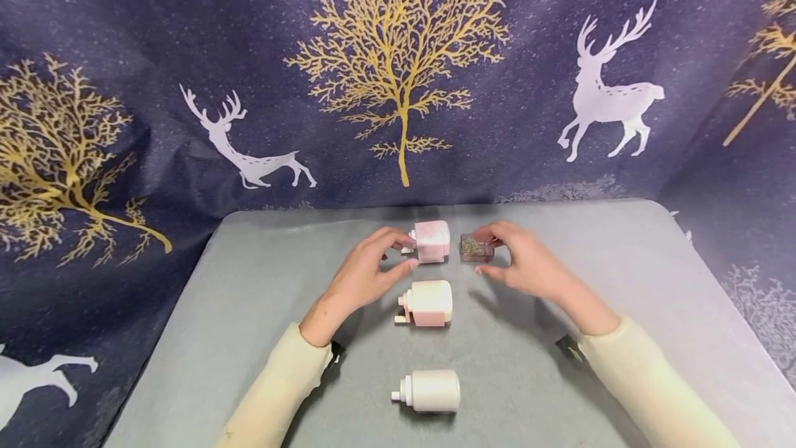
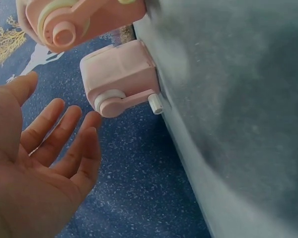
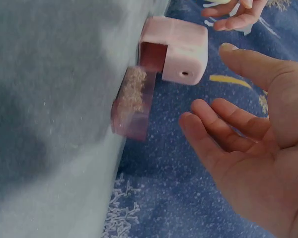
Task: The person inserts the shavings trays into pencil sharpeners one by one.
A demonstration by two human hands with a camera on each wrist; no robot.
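At the far side of the table stands a pink crank pencil sharpener (image 1: pixel 432 240). Its drawer slot gapes in the right wrist view, where the body (image 3: pixel 186 44) shows a small round hole. Just right of it lies its clear drawer (image 1: pixel 476 249), holding pencil shavings (image 3: pixel 134 87). My left hand (image 1: pixel 367 268) is beside the crank, with fingers spread and loosely bent, gripping nothing. Around the drawer's right side hovers my right hand (image 1: pixel 525 265), thumb and fingers apart; the right wrist view shows a gap between the fingers (image 3: pixel 191 124) and the drawer.
Nearer on the grey table (image 1: pixel 249 337) stands a pink and cream crank sharpener (image 1: pixel 429 303). Closest to me is a white sharpener (image 1: pixel 434 391). A dark blue cloth (image 1: pixel 249 40) with deer and trees hangs behind the table's far edge.
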